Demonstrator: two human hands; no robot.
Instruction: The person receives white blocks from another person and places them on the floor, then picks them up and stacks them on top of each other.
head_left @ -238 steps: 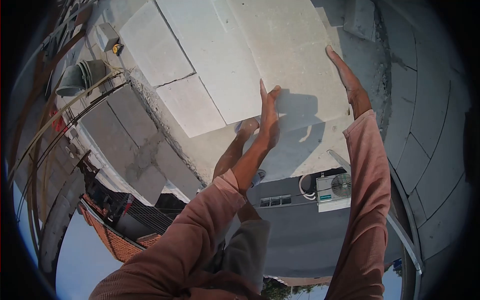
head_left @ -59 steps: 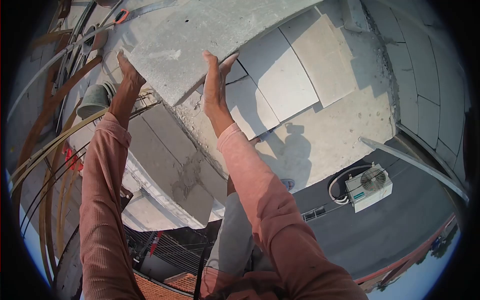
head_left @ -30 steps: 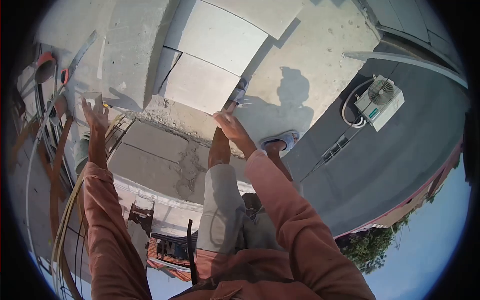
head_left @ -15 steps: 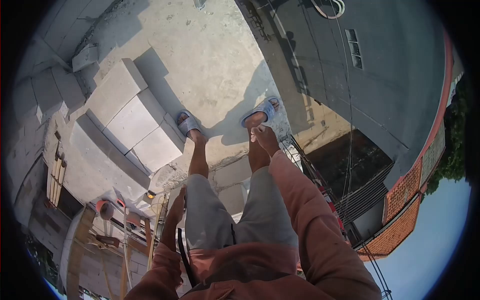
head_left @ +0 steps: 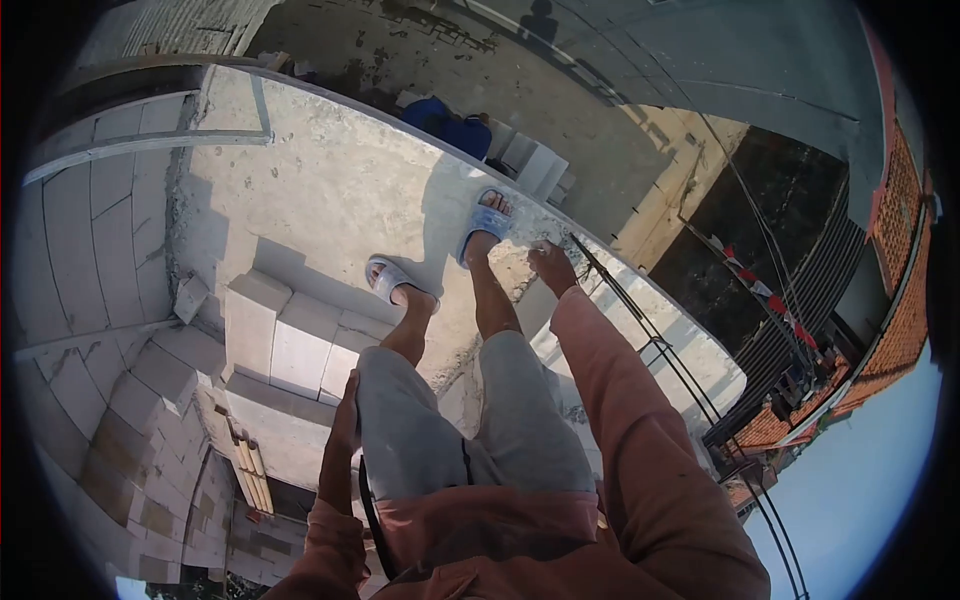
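My right hand (head_left: 551, 267) hangs ahead of my right thigh, just right of my right foot. Its fingers are curled in, with a pale patch at the fingertips; whether they pinch something small I cannot make out. Beside my left thigh is my left hand (head_left: 349, 405), seen edge-on, its fingers stretched along the grey shorts (head_left: 415, 420) and holding nothing visible. My feet, in blue-grey slide sandals (head_left: 480, 222), stand on a concrete slab (head_left: 330, 180). Large pale blocks (head_left: 300, 340) are stacked to the left of my left leg.
The slab ends in a long edge (head_left: 350, 125), with lower ground beyond. Down there lie a blue shape (head_left: 445, 125) and pale blocks (head_left: 535, 168). Dark rods or cables (head_left: 650, 340) run along my right. A block wall (head_left: 100, 200) rises at left.
The view has turned, bringing the slab's far edge and lower ground into sight. My feet have shifted, and the stacked blocks appear lower. My right hand appears farther right, still curled.
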